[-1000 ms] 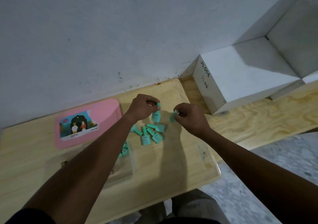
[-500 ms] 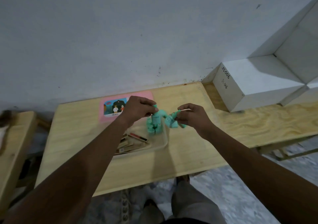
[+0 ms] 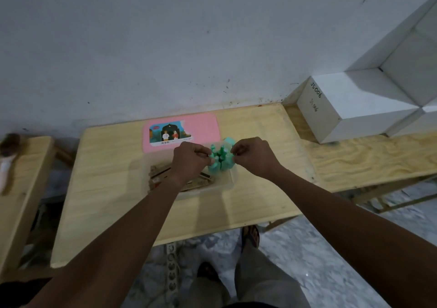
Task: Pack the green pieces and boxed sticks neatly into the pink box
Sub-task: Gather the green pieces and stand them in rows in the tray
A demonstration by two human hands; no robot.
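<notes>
Head view: seemingly plastic, bottle-shaped green pieces [image 3: 221, 159].

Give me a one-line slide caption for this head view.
Both hands, left hand and right hand, hold a cluster of green pieces over a clear tray, near the pink lid.

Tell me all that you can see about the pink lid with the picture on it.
The pink lid is a flat rectangle with rounded corners, plastic by its look. On its left part a colourful sticker shows two small figures before a dark arch, with a barcode below. It lies flat on the wooden table, close to the wall, just behind the clear tray. Neither hand touches it. Its near right edge is partly hidden by the green pieces.
</notes>
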